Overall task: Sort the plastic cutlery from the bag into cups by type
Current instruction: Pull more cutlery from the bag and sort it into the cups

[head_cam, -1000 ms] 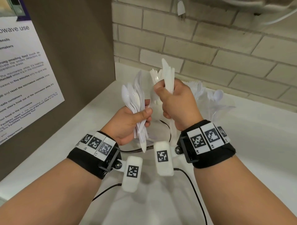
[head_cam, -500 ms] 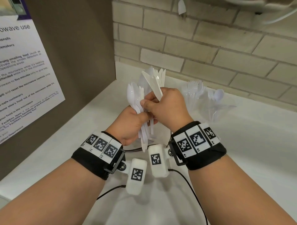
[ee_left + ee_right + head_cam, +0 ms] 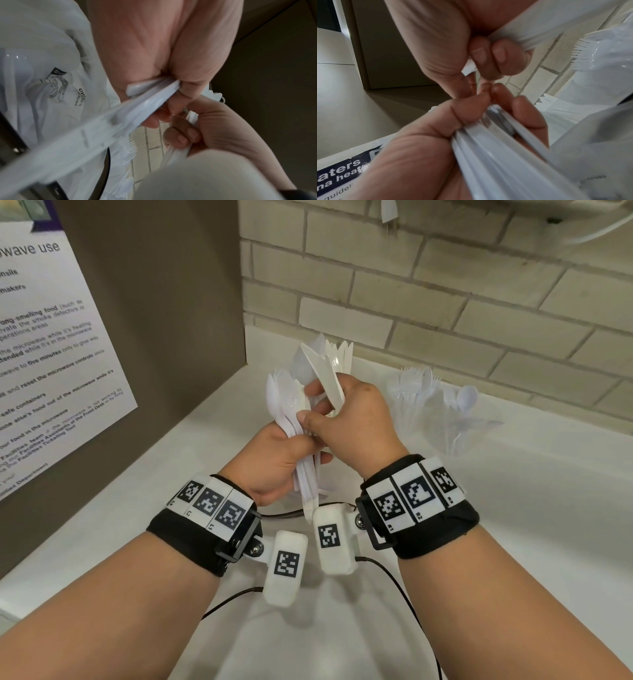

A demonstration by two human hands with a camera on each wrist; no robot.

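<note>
My left hand (image 3: 274, 460) grips a bunch of white plastic spoons (image 3: 287, 405) by the handles, bowls up. My right hand (image 3: 356, 419) holds white knives and forks (image 3: 329, 374) upright, pressed against the left hand, its thumb and forefinger touching the spoon bunch. In the left wrist view the left hand (image 3: 171, 81) clamps the handles (image 3: 150, 100). The right wrist view shows the right hand (image 3: 488, 56) curled round its handles (image 3: 530, 35), and the left hand (image 3: 453, 128) round its bundle (image 3: 488, 148). Two clear cups stand to the right, one with forks (image 3: 414, 392), one with spoons (image 3: 462, 405).
A clear printed plastic bag (image 3: 60, 88) lies on the white counter (image 3: 513, 525) under the hands. A brown cabinet side with a white microwave notice (image 3: 51, 354) stands at the left, and a brick wall (image 3: 445, 302) runs behind. Black cables (image 3: 394, 573) trail from the wrist cameras.
My right hand has come down and to the left against the left hand, its knives tilting left. Its fingers now reach onto the spoon bunch. The left hand stays nearly still.
</note>
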